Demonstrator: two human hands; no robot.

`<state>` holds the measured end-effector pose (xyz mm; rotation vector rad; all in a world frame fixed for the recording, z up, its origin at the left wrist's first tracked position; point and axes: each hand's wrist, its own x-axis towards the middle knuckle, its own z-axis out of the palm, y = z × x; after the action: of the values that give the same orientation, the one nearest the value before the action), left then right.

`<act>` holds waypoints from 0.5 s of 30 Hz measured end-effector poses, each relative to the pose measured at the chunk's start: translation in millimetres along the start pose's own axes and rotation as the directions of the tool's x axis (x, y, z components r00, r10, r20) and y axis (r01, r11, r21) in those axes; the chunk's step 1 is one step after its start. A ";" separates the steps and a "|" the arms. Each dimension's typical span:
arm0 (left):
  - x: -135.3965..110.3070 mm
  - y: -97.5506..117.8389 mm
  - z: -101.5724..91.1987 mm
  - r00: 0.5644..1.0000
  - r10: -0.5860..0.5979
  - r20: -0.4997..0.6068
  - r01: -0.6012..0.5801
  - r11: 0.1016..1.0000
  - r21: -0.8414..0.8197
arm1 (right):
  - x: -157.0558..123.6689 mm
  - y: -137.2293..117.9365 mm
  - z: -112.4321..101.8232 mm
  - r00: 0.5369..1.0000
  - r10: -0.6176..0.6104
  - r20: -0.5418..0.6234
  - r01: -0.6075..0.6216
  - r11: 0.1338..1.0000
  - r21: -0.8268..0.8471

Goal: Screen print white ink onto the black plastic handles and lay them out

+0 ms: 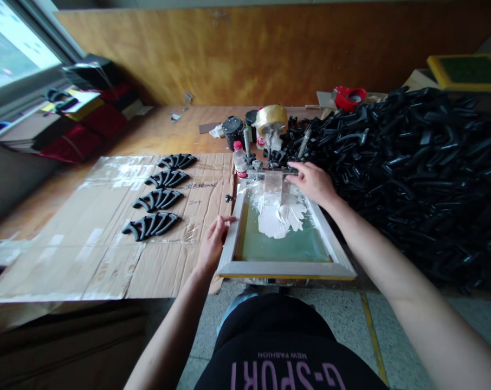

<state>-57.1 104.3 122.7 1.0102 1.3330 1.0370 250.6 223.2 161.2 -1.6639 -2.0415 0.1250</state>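
A screen printing frame [286, 269] with a pale wooden border and a green mesh [282, 253] lies in front of me. White ink [275, 223] is spread thickly over the far part of the mesh. A clear scraper [273, 187] stands in the ink, against the metal clamp at the far end. My left hand [216, 238] is at the frame's left side, its index finger on the border and the other fingers curled at the edge. By the right end of the clamp is my right hand [312, 181], thumb and fingers apart, with nothing visible between them.
Several black slatted plastic parts [154, 225] lie in a column on flattened cardboard [107, 216]. A large heap of black parts [400, 179] fills the right side. Behind the frame stand a red-capped bottle [240, 161], a dark tub [232, 130] and a tape roll [272, 118].
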 end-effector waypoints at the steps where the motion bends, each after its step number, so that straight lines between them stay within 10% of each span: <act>1: 3.6 13.8 3.8 0.998 0.057 -0.023 -0.058 0.996 -0.061 | -1.2 17.0 -4.9 0.995 0.088 -0.047 -0.087 0.996 0.028; 5: 29.9 63.8 22.4 0.942 0.318 -0.111 -0.335 0.917 -0.216 | -47.3 59.6 17.2 0.961 0.273 0.037 -0.274 0.960 0.048; 10: 37.5 78.8 42.5 0.942 0.307 -0.138 -0.336 0.889 -0.312 | -119.1 22.9 85.7 0.951 0.057 0.304 -0.037 0.997 -0.072; 13: 8.6 39.5 62.3 1.000 -0.004 0.013 0.008 0.948 -0.318 | -135.2 -18.2 96.8 0.926 0.156 0.344 -0.104 0.981 -0.166; 15: -16.4 2.3 77.0 0.915 -0.319 0.246 0.372 0.904 -0.210 | -141.8 -46.0 93.8 0.932 0.203 0.300 -0.168 0.976 -0.139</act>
<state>20.3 90.7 128.9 0.6372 1.1248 0.7817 187.3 100.8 51.5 -2.0159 -2.1429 0.3675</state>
